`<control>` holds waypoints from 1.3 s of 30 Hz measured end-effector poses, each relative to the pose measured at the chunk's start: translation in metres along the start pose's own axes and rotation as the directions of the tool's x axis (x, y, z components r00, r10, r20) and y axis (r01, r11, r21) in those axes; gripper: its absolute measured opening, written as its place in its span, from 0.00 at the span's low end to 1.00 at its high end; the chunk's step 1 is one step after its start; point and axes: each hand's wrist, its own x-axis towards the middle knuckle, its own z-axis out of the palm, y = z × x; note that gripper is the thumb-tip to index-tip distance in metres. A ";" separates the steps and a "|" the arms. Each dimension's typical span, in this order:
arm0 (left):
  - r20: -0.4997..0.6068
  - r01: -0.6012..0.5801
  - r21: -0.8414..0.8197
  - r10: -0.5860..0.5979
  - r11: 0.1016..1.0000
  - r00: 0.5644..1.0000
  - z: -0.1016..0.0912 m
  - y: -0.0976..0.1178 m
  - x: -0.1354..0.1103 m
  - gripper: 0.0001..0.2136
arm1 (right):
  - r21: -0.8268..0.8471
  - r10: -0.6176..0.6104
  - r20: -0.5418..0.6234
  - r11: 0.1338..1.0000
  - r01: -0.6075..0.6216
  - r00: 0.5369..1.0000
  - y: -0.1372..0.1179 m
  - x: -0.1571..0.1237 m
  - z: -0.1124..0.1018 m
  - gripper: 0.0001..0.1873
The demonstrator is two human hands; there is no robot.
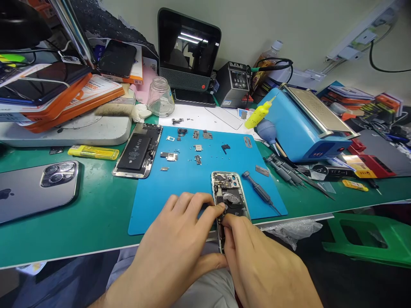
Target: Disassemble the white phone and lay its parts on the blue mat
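Observation:
An opened phone housing point(242, 194), its inner parts exposed, extends over the near edge of the blue mat point(150, 201). My left hand point(180, 239) is closed around its left side, the index fingertip on the inner parts and the thumb near the lower end. My right hand point(257, 256) is closed over the lower part of the housing, fingertips pinched together inside; whatever they pinch is hidden. A crumpled clear piece point(231, 198) lies on the phone's inside. Right of the housing rests a grey screwdriver point(258, 188). Small metal parts point(170, 156) and a black part point(225, 148) are spread farther back.
To the left lie a phone screen assembly with battery point(136, 152), a yellow lighter point(93, 152) and a grey phone point(35, 188). Behind stand a glass jar point(160, 98) and a dark display point(189, 47). A blue machine point(298, 128) and several tweezers point(316, 186) are at right.

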 end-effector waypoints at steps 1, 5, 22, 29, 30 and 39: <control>0.003 0.001 0.004 -0.001 1.000 1.000 0.000 0.000 0.000 0.37 | -0.003 0.003 -0.004 1.000 -0.003 1.000 0.000 0.000 0.000 0.17; 0.022 0.002 0.014 -0.002 1.000 1.000 -0.001 0.001 0.000 0.36 | 0.025 -0.013 0.006 1.000 0.013 1.000 0.002 0.001 -0.002 0.17; 0.008 0.005 -0.013 -0.005 1.000 1.000 -0.001 0.000 0.001 0.42 | 0.237 0.026 -0.044 0.971 -0.015 0.999 0.009 -0.010 -0.003 0.17; 0.002 0.004 -0.022 -0.004 1.000 1.000 -0.002 0.001 0.001 0.41 | 0.207 0.008 -0.065 0.978 0.006 0.998 0.008 -0.006 -0.005 0.18; 0.000 0.004 -0.020 -0.004 1.000 1.000 -0.002 0.001 0.001 0.42 | 0.201 0.008 -0.063 0.980 0.004 0.998 0.009 -0.007 -0.005 0.18; 0.001 0.009 -0.014 -0.009 1.000 1.000 -0.002 0.000 0.001 0.42 | 0.041 -0.081 -0.048 0.996 0.083 0.996 0.006 -0.017 -0.003 0.17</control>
